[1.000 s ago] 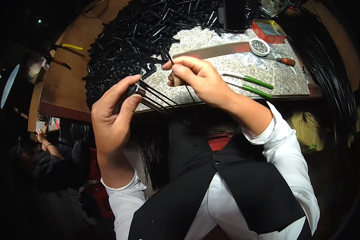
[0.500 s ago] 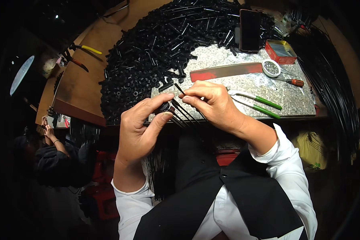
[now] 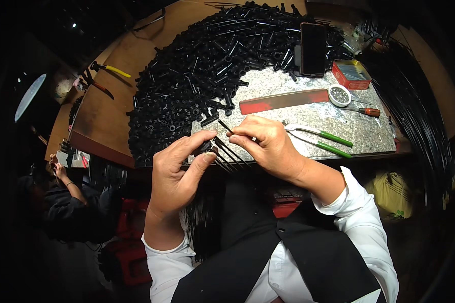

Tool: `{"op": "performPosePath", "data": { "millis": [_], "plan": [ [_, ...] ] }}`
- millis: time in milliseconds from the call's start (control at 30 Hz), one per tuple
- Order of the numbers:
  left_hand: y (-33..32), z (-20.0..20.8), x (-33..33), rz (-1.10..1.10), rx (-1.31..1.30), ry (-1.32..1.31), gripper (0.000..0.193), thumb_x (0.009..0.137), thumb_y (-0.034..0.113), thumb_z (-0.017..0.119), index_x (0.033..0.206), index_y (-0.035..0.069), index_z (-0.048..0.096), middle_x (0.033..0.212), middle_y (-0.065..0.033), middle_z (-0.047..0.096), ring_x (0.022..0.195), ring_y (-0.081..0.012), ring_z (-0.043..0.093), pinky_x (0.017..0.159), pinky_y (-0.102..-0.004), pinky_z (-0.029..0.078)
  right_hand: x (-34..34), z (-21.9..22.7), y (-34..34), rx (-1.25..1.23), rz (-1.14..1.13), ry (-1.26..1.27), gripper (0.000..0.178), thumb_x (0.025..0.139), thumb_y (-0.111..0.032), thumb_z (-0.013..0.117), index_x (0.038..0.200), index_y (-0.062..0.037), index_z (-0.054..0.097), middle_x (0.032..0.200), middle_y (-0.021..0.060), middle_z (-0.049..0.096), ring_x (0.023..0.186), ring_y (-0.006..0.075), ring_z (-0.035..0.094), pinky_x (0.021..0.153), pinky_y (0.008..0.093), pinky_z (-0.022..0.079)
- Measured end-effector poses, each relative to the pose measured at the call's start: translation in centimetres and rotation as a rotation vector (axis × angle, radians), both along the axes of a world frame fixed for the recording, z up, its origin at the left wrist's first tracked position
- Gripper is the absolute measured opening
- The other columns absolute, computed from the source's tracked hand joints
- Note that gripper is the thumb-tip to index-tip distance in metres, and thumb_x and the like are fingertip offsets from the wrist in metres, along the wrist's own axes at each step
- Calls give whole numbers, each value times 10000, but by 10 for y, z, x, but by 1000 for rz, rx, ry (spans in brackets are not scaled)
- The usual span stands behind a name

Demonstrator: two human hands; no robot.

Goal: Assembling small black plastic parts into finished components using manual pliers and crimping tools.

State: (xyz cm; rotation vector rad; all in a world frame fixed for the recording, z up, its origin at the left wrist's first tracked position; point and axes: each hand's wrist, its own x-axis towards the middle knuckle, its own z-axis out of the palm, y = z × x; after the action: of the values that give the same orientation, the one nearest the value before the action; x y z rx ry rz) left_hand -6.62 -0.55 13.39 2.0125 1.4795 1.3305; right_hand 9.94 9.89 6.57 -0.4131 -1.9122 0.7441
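Between its thumb and fingertips, my left hand (image 3: 178, 167) pinches a small black hub (image 3: 206, 147), similar to the loose parts in the pile. Several thin black rods (image 3: 229, 153) slant down from the hub toward the table's near edge. Close on its right, my right hand (image 3: 269, 144) is closed on a thin black rod (image 3: 223, 124), whose flattened end points up and left from the fingertips. That end stands apart from the hub. The hub's underside is hidden by my left fingers.
A large heap of black tubular parts (image 3: 182, 88) covers the table's back and left. Pliers with green handles (image 3: 333, 136), a red-grey bar (image 3: 283, 101), a white cup (image 3: 339, 95), a screwdriver (image 3: 372, 112), a red box (image 3: 351, 74) and a phone (image 3: 313, 49) lie right. Long rods (image 3: 414, 101) droop far right.
The table and its things sit slightly lower in the view. Both hands keep their grips, and the rod in my right hand has shifted slightly down and left.
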Motion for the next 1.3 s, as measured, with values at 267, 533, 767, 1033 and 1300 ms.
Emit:
{"op": "performPosePath", "data": {
  "millis": [267, 533, 767, 1033, 1300],
  "plan": [
    [0, 4, 0, 8, 10, 23, 284, 796, -13, 656, 1079, -13, 642, 820, -122, 652, 689, -151, 603, 646, -244, 462, -1, 3, -3, 42, -7, 6, 78, 788, -24, 686, 852, 16, 669, 734, 115, 617, 627, 219, 602, 545, 295, 461],
    [0, 4, 0, 18, -4, 4, 283, 797, -12, 658, 1080, -15, 641, 836, -128, 659, 700, -150, 609, 658, -244, 468, -3, 2, -6, 51, -16, 46, 91, 784, -23, 692, 852, 29, 664, 738, 121, 618, 629, 224, 599, 545, 294, 458],
    [-1, 4, 0, 13, 5, 3, 282, 800, -2, 663, 1080, -23, 638, 850, -136, 663, 711, -155, 614, 668, -246, 470, -2, 3, -3, 14, -25, 12, 84, 791, -26, 684, 849, 31, 664, 729, 120, 609, 627, 228, 595, 549, 301, 457],
    [0, 3, -1, 11, 4, 15, 273, 804, 6, 663, 1075, -24, 638, 856, -134, 665, 717, -158, 620, 670, -248, 472, -3, 2, -4, 41, -19, 31, 78, 787, -21, 685, 842, 29, 662, 727, 119, 607, 625, 225, 595, 546, 298, 456],
    [-2, 4, -4, 36, -74, -48, 278, 814, -6, 656, 1088, -27, 620, 899, -113, 680, 787, -128, 640, 718, -233, 485, -2, 6, -12, 24, 107, 55, 121, 798, -2, 663, 915, 27, 664, 782, 123, 624, 685, 228, 614, 598, 283, 481]
  ]
}}
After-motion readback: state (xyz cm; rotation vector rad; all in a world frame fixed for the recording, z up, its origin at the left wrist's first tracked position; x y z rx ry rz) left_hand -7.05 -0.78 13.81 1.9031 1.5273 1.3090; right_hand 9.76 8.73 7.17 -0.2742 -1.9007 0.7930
